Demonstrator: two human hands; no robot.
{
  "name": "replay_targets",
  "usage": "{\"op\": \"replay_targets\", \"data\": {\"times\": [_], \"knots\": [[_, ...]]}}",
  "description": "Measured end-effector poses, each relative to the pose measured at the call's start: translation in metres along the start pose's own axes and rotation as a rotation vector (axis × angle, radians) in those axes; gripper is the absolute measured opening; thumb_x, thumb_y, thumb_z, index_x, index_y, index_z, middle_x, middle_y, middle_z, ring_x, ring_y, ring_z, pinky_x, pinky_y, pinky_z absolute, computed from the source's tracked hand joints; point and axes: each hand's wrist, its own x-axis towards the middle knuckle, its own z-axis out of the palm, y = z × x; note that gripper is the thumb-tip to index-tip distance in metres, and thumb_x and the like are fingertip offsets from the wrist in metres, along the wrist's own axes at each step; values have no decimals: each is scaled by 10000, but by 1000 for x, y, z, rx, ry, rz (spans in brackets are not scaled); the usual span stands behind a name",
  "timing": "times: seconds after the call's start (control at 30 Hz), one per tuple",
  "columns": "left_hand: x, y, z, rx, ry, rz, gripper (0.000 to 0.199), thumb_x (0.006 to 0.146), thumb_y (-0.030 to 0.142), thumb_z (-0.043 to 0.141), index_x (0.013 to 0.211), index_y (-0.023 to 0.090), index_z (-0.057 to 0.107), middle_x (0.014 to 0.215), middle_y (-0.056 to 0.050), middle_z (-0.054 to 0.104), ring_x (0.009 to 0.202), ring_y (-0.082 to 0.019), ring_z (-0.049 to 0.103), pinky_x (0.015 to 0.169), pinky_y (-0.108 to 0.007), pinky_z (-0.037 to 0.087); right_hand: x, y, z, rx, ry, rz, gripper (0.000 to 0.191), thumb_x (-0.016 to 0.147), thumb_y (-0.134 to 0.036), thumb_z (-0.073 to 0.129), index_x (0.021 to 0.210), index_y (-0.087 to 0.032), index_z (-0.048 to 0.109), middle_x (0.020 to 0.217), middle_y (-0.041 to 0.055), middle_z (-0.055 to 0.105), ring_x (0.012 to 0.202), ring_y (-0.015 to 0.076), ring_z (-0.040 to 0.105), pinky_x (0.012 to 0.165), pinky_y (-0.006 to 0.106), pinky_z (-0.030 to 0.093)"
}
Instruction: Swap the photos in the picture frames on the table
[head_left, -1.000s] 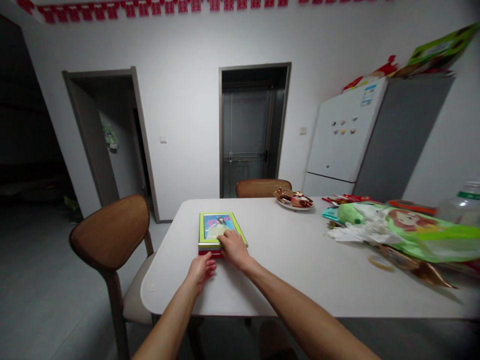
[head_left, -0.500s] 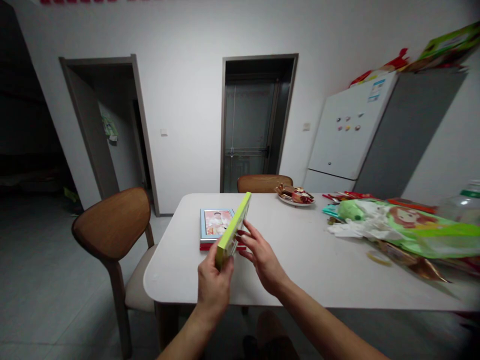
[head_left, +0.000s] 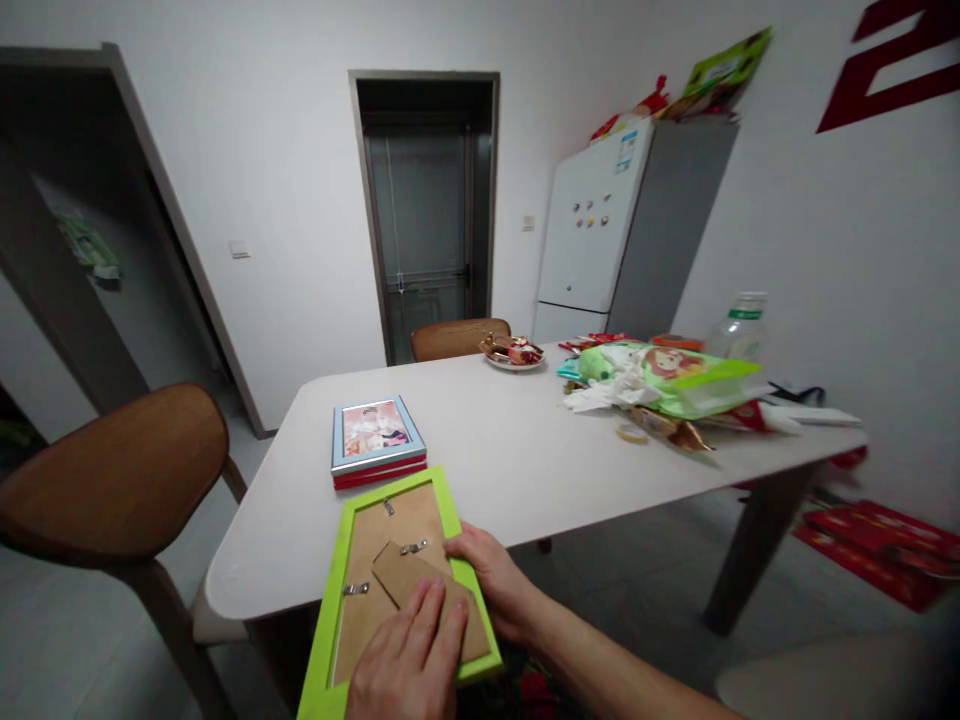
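A lime-green picture frame (head_left: 439, 505) is held face down in front of me, at the table's near edge. Its brown backing board (head_left: 360, 640) faces up, with small metal clips and a brown stand flap (head_left: 409, 570) on it. My right hand (head_left: 491, 580) grips the frame's right side, thumb on the rim and the other fingers out of sight underneath. My left hand (head_left: 409, 650) rests on the flap and board, fingers stretched out flat; its thumb is hidden. Beyond the frame lies a light-blue picture frame (head_left: 411, 425) on top of red-edged ones (head_left: 382, 472).
On the white table (head_left: 480, 440), a plate of snacks (head_left: 514, 355) stands at the back. Green packaging (head_left: 690, 385), crumpled tissue (head_left: 600, 395), a tape roll (head_left: 631, 433) and a clear bottle (head_left: 742, 325) crowd the right. A wooden chair (head_left: 112, 470) stands left.
The green frame has turned from edge-on to show its back and come nearer and lower. My right hand now grips its side; my left lies on its back. The view swung right.
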Motion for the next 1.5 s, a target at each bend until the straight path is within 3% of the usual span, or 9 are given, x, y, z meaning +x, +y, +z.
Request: {"op": "replay_targets", "data": {"times": [0.1,0.23,0.4,0.5,0.77,0.93,1.07,1.2,1.5], "knots": [[4,-6,11,41,-68,-4,576,694,82,391,1256,202,349,1177,-69,520,1035,-215,522,749,-294,516,18,10,-11,-153,34,-30,362,585,-145,427,926,-123,546,770,38,648,660,154,583,656,280,443],[15,-5,25,64,-141,-109,544,657,24,372,1164,196,471,1160,-64,540,1045,-228,514,791,-338,495,42,13,-26,-631,116,-189,433,575,-115,432,996,-136,528,881,55,635,746,161,571,696,269,433],[28,-3,41,9,-218,-225,537,673,-1,376,1176,169,454,1190,-92,513,1078,-239,483,827,-369,467,60,9,-39,-1311,210,-279,355,608,-147,461,948,-142,562,895,84,606,808,177,541,733,259,396],[31,-4,49,-50,-235,-263,534,683,-1,385,1180,182,445,1210,-92,495,1108,-237,453,854,-385,443,65,11,-42,-1536,245,-313,351,643,-176,454,971,-126,568,895,104,578,863,191,513,787,274,372],[6,-34,28,-242,-257,-327,479,664,187,563,1134,181,470,1208,-113,496,1110,-257,447,927,-471,355,74,12,-45,-1566,162,-408,407,650,-202,519,1051,-157,574,1169,124,461,1057,217,417,905,305,301],[-18,-58,20,-288,-202,-494,448,607,293,662,1009,159,514,1162,-153,521,1092,-278,457,929,-513,323,78,13,-23,-1545,57,-453,284,719,-255,498,963,-188,626,1052,88,551,983,195,458,859,300,320],[-23,-58,22,-373,-110,-487,236,604,271,663,773,197,516,1053,-94,583,1017,-246,512,926,-497,331,79,24,3,-1587,-48,-500,217,735,-311,505,888,-244,644,969,41,585,924,175,470,822,308,304],[-25,-53,24,-399,-3,-464,204,624,244,644,749,203,488,934,-60,614,928,-221,549,913,-503,338,83,35,26,-1615,-165,-493,181,720,-328,536,828,-251,659,889,19,595,879,160,470,774,265,312],[-26,-52,28,-406,23,-465,217,655,289,635,729,196,454,884,-65,604,887,-222,554,907,-506,337,95,45,45,-1717,-50,-459,166,729,-243,493,747,-193,651,796,51,588,811,171,479,692,260,318]]}}
